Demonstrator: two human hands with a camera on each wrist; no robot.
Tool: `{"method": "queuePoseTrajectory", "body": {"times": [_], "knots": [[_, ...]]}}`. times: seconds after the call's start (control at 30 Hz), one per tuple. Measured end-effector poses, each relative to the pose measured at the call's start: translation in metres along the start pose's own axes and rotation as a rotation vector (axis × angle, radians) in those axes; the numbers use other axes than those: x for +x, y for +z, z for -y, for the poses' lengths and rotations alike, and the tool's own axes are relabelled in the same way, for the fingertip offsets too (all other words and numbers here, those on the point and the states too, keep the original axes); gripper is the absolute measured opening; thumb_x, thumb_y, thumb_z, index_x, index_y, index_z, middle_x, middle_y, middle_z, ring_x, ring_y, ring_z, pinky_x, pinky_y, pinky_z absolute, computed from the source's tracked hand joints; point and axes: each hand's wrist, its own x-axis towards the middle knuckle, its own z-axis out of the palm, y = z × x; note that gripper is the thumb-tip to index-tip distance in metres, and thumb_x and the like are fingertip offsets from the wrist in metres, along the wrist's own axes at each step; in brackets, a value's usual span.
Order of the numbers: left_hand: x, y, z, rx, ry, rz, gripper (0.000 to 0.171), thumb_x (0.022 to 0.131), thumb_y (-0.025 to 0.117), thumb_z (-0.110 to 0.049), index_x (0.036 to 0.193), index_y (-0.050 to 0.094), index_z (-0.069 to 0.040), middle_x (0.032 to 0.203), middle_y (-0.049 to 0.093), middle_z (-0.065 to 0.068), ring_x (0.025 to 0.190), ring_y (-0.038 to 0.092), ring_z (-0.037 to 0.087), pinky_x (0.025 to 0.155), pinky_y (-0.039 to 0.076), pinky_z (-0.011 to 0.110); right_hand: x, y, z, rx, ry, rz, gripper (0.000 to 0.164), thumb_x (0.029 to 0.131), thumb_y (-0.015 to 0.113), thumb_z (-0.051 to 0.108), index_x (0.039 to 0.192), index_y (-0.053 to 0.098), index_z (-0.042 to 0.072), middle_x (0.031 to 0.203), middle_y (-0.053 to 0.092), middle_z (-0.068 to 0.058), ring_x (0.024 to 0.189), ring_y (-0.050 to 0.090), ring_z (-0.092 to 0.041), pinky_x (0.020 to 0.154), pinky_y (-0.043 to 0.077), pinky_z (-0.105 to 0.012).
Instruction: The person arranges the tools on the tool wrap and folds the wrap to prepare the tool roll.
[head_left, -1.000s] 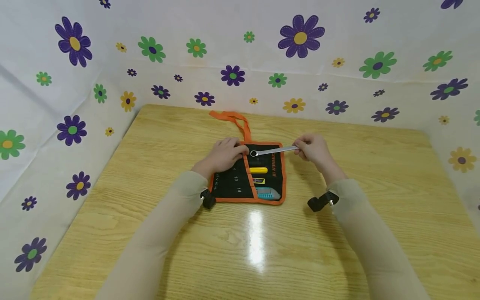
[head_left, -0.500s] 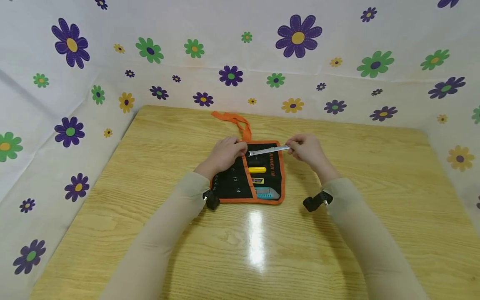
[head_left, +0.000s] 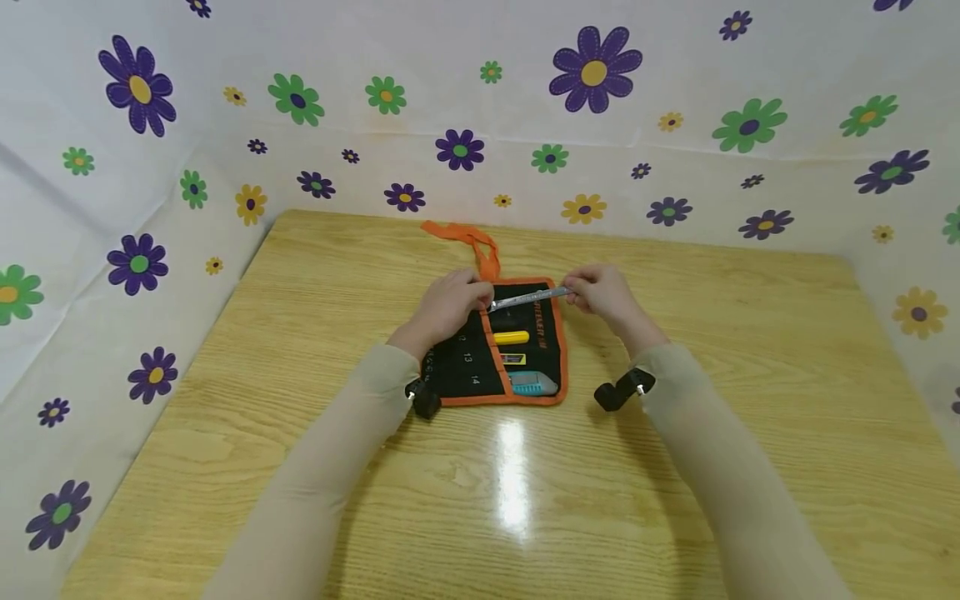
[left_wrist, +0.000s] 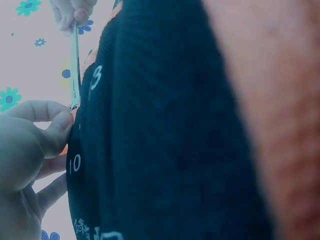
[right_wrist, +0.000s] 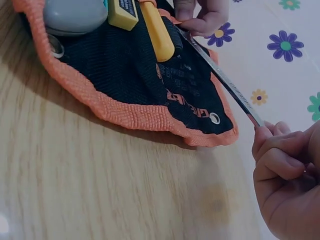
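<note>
A black tool pouch with orange trim and printed size numbers lies unrolled on the table. My left hand pinches the orange-edged pocket mouth near its far corner, thumb and forefinger meeting there in the left wrist view. Between thumb and fingers, my right hand grips the outer end of a silver wrench, slanting over the pouch's open flap. The wrench's far head is at the pocket mouth, hidden by the left fingertips. In the right wrist view, the wrench runs from one hand to the other.
Other pockets hold a yellow handle, a small yellow-and-black box and a teal-and-grey utility knife. An orange tie strap trails behind the pouch on the wooden table. A flower-print cloth hangs behind.
My right hand has moved left with the wrench, whose ring end has gone from plain view over the flap to behind the left fingertips. The left hand stays at the pocket edge.
</note>
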Motion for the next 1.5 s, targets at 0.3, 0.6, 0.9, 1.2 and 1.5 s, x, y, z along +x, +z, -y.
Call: {"method": "queuePoseTrajectory", "body": {"times": [0.3, 0.6, 0.9, 1.2, 1.5], "knots": [[-0.001, 0.0, 0.002, 0.036, 0.046, -0.048, 0.008, 0.095, 0.059, -0.013, 0.088, 0.061, -0.016, 0.087, 0.05, 0.0, 0.079, 0.045, 0.021, 0.068, 0.036, 0.034, 0.002, 0.001, 0.004, -0.019, -0.014, 0.026, 0.029, 0.102, 0.044, 0.01, 0.113, 0.059, -0.013, 0.085, 0.063, -0.019, 0.056, 0.049, -0.004, 0.051, 0.041, -0.015], [-0.006, 0.007, 0.012, 0.035, 0.046, -0.099, 0.009, 0.095, 0.058, -0.009, 0.087, 0.059, -0.013, 0.09, 0.054, 0.002, 0.083, 0.046, 0.023, 0.073, 0.037, 0.037, 0.009, 0.012, 0.002, 0.029, -0.004, 0.073, 0.029, 0.102, 0.045, 0.011, 0.11, 0.06, -0.013, 0.077, 0.062, -0.015, 0.051, 0.044, -0.005, 0.046, 0.034, -0.016], [-0.004, 0.007, 0.015, -0.02, -0.005, -0.043, 0.005, 0.095, 0.06, -0.02, 0.093, 0.06, -0.016, 0.095, 0.056, 0.0, 0.088, 0.049, 0.021, 0.079, 0.041, 0.036, 0.01, 0.01, -0.014, 0.046, 0.053, 0.106, 0.03, 0.103, 0.044, 0.014, 0.116, 0.057, -0.01, 0.073, 0.061, -0.003, 0.054, 0.044, -0.005, 0.049, 0.034, -0.018], [-0.002, -0.006, 0.028, -0.15, -0.251, 0.087, 0.062, 0.095, 0.06, -0.036, 0.146, 0.04, -0.007, 0.14, 0.045, 0.012, 0.13, 0.04, 0.029, 0.107, 0.032, 0.044, 0.01, 0.011, -0.015, 0.034, 0.045, 0.126, 0.03, 0.103, 0.044, 0.014, 0.114, 0.058, -0.01, 0.074, 0.061, -0.005, 0.054, 0.045, -0.006, 0.049, 0.035, -0.019], [0.011, -0.017, 0.023, -0.328, -0.321, 0.121, 0.021, 0.097, 0.058, -0.021, 0.083, 0.056, -0.005, 0.075, 0.049, 0.007, 0.066, 0.043, 0.022, 0.063, 0.033, 0.032, 0.007, 0.015, -0.012, -0.036, -0.034, 0.107, 0.029, 0.102, 0.046, 0.014, 0.11, 0.062, -0.008, 0.075, 0.061, -0.008, 0.055, 0.045, -0.007, 0.049, 0.036, -0.019]]}}
